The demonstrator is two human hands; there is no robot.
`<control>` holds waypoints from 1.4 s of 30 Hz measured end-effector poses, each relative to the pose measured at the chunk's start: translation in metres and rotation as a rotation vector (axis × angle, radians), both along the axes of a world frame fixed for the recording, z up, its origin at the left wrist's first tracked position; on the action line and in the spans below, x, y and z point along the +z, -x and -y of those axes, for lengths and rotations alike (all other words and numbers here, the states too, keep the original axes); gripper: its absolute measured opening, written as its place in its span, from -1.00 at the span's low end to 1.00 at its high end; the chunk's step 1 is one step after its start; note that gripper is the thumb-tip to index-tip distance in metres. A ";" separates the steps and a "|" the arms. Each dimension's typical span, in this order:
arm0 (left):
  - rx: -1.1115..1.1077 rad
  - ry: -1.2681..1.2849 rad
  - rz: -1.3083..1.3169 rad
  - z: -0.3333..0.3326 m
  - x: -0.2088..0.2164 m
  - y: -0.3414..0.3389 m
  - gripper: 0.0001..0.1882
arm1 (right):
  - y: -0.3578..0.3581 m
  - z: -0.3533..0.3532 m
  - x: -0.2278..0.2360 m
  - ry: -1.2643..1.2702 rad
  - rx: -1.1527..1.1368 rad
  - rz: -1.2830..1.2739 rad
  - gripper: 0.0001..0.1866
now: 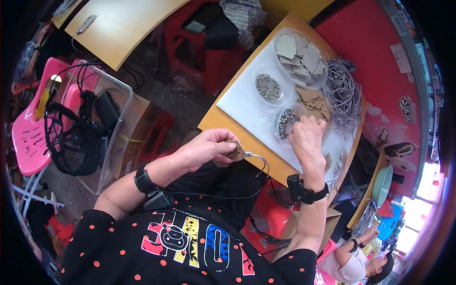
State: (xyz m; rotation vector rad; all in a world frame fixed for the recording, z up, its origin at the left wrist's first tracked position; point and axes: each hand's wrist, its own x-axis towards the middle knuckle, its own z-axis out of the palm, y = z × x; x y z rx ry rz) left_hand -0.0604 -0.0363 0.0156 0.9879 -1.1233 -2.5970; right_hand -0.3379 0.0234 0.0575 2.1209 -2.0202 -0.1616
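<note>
My left hand (209,148) is closed on a small brown tag (236,151), pinched between thumb and fingers in front of the table's near edge. A grey cord (259,157) comes from the tag's right end and curves downward. My right hand (308,137) reaches over a clear round tub of small dark metal pieces (286,124). Its fingers are bent together at the tub's right rim; whatever lies between the fingertips is hidden. Beyond it, a second tub holds small silvery metal pieces (268,87). Brown tags (314,100) lie piled beside the tubs.
A large clear tub of pale flat tags (300,57) stands at the table's far end. Bundled grey cords (343,95) hang along the right side. At left are a pink chair (35,137) and a clear bin (124,102). Another person (349,261) sits at lower right.
</note>
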 end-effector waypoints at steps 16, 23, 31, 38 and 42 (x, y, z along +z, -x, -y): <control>0.125 -0.094 -0.103 -0.006 0.023 0.024 -0.77 | -0.080 -0.059 0.010 0.378 -0.378 1.789 -0.93; 0.140 -0.148 -0.164 -0.010 0.026 0.023 -0.74 | -0.114 -0.059 0.017 0.511 -0.411 1.191 -0.86; 0.129 -0.076 -0.144 -0.014 0.028 0.026 -0.77 | -0.117 -0.057 0.020 0.438 -0.281 0.753 -0.84; 0.121 0.085 -0.200 -0.014 0.030 0.024 -0.79 | -0.118 -0.055 0.019 0.446 -0.296 0.780 -0.85; 0.107 0.205 -0.190 -0.014 0.034 0.023 -0.80 | -0.117 -0.056 0.018 0.470 -0.292 0.815 -0.84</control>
